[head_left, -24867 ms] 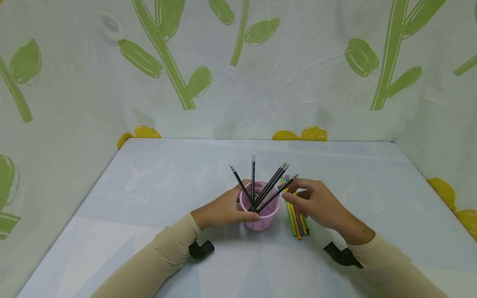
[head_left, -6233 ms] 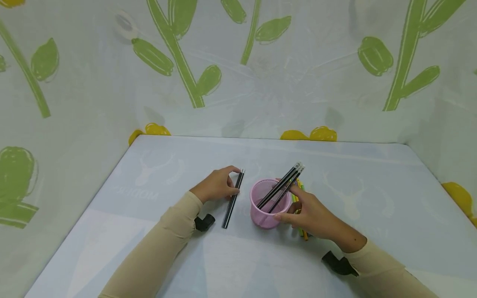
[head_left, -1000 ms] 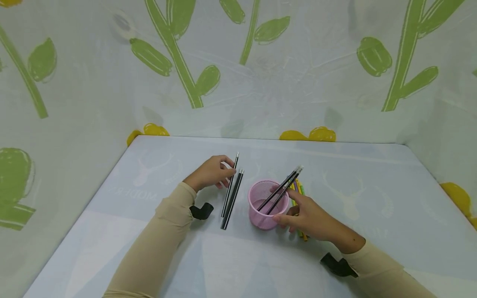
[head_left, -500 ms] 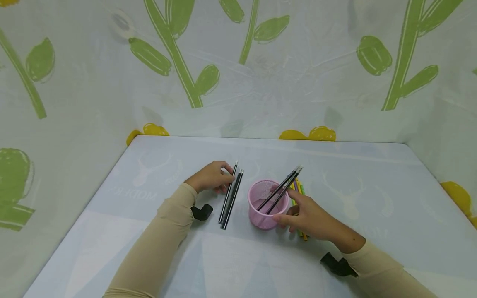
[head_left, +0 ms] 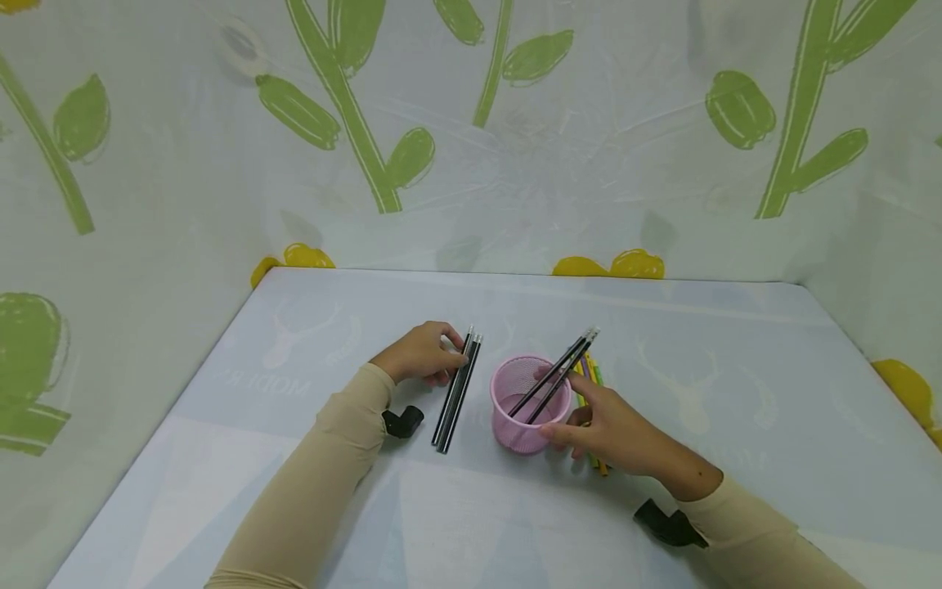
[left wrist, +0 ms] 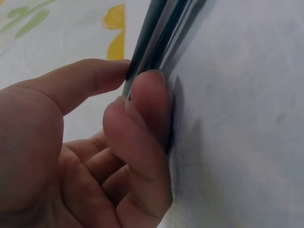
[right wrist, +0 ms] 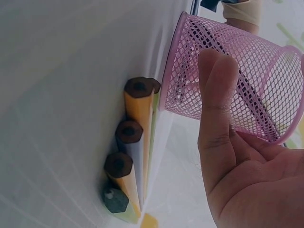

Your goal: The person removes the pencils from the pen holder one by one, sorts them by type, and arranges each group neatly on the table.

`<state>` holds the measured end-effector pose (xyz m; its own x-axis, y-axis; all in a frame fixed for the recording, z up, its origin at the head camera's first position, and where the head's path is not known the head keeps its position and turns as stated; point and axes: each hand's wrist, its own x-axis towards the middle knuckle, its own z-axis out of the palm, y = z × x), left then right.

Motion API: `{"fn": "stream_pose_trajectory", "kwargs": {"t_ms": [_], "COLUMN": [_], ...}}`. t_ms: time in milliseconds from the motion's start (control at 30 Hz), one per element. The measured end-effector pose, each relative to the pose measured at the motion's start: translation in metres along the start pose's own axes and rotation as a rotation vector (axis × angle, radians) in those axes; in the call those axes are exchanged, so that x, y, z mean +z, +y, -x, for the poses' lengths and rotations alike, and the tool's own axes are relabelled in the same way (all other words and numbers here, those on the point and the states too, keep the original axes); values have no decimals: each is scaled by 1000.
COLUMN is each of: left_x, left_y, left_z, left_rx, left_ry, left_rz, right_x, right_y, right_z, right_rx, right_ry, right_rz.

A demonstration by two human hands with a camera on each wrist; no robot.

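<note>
My left hand (head_left: 421, 353) pinches a black pencil (head_left: 444, 413) with a white eraser end. That pencil lies close beside other black pencils (head_left: 462, 394) on the table; the left wrist view shows the thumb and fingertips against the dark shafts (left wrist: 148, 38). My right hand (head_left: 609, 427) holds the pink mesh pencil cup (head_left: 521, 438) by its right side, thumb on the near wall. Black pencils (head_left: 548, 380) lean to the right inside the cup, eraser ends up. In the right wrist view the cup (right wrist: 256, 47) stands upright on the table with the thumb across its mesh.
Several coloured pencils (right wrist: 139, 107) lie side by side on the table right of the cup, partly hidden under my right hand in the head view. The pale table (head_left: 331, 507) meets a leaf-patterned wall covering (head_left: 471, 204) at its back edge.
Over the last second my left hand lowers the pencil and draws it nearer, alongside the others. Earlier the cup held more black pencils; my right hand now steadies it instead of my left.
</note>
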<state>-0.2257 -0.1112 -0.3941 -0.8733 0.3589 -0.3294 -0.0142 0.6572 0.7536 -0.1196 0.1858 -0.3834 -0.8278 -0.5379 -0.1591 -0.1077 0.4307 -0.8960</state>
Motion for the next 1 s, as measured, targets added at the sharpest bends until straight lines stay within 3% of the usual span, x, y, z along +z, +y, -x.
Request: {"fn": "stream_pose_trajectory", "kwargs": {"t_ms": [1000], "left_x": [2], "left_y": [3], "left_z": [1], "left_rx": [-6], "left_ry": [21], "left_rz": [-92], "right_x": [0], "right_y": [0], "right_z": [0], "right_rx": [-12], "right_ry": [1], "right_rz": [0]}}
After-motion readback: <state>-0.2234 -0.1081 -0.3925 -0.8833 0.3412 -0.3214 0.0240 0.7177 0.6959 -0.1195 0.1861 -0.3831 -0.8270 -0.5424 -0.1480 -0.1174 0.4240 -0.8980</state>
